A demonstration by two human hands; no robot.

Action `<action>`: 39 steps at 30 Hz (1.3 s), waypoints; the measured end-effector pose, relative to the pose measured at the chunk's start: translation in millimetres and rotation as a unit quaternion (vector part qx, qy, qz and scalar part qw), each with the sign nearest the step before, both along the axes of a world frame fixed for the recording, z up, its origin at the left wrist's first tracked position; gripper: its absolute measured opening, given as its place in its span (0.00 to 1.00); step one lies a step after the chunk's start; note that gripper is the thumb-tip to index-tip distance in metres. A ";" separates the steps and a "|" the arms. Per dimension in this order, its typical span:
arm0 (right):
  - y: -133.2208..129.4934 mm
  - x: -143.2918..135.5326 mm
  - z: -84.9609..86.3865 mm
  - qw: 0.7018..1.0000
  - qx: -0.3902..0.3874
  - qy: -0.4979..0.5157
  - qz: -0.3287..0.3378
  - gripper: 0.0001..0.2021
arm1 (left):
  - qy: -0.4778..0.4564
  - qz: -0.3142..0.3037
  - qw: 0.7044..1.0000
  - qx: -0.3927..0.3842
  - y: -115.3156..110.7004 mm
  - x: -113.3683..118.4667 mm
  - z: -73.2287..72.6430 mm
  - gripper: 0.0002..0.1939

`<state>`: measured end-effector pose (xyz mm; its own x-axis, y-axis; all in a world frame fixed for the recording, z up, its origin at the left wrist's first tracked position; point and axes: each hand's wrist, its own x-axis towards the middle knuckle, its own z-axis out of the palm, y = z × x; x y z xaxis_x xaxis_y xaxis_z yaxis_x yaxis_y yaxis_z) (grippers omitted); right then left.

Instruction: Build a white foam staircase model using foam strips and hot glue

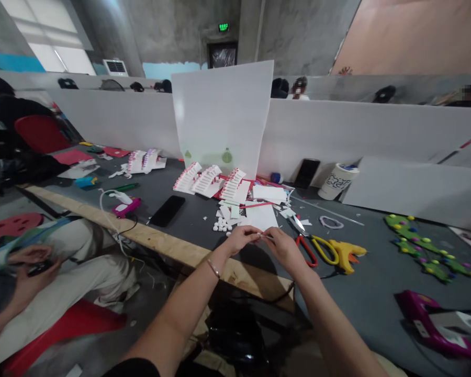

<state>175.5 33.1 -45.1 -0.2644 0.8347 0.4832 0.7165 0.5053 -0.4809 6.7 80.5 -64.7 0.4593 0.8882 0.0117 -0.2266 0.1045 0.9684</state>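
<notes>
My left hand (pixel 242 239), with a bangle on its wrist, pinches one end of a tiny whitish piece (pixel 261 235) above the table's front edge. Fingers of my right hand (pixel 278 243) close on the other end, and the two hands nearly meet. The piece is too small to make out clearly. Just behind my left hand lies a cluster of small white balls (pixel 222 224). White paper (pixel 260 217) is spread beyond the fingertips. Scissors with red and yellow handles (pixel 324 249) rest right of my right hand, beside a yellow glue gun (pixel 347 255).
Folded card pieces (pixel 235 187) stand behind the papers. A black phone (pixel 167 211) lies left, a white cup (pixel 336 181) stands at the back right. Green decorations (pixel 424 246) and a purple device (pixel 435 324) are on the right. A seated person's hands (pixel 33 262) show at left.
</notes>
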 end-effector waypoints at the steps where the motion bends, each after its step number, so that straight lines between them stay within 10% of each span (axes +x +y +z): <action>1: 0.3 -0.3 -0.2 1.000 -0.002 0.000 -0.004 0.06 | -0.002 0.001 1.000 0.002 -0.2 -0.1 0.9 0.19; 39: 3.6 -1.5 12.7 0.989 -0.084 0.120 -0.031 0.08 | 0.031 -0.025 0.999 0.012 11.5 1.2 10.0 0.15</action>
